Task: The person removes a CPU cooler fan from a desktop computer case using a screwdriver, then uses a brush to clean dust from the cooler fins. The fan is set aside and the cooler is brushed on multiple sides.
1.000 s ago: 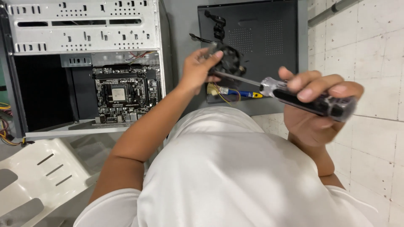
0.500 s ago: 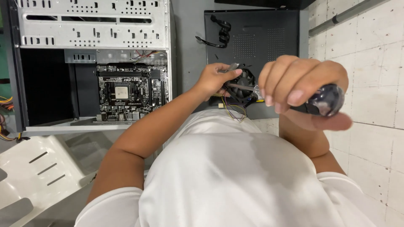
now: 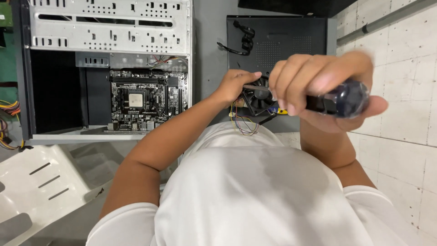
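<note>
Now right hand [image 3: 314, 86] nearer, screwdriver [image 3: 339, 98] at fan [image 3: 258, 96].

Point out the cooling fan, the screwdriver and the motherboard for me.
cooling fan [image 3: 257, 98]: head view, on the black frame beside the blades.
screwdriver [image 3: 346, 98]: head view, on the dark handle in the right hand.
motherboard [image 3: 148, 98]: head view, on the board inside the open case, right of the square socket.

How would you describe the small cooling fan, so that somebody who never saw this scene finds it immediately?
Start at the open grey metal computer case with the dark green motherboard inside, then look right, past its edge. There the left hand holds the small black square cooling fan, beside the right hand gripping a dark-handled screwdriver. Only this part has thin coloured wires hanging from it.
</note>
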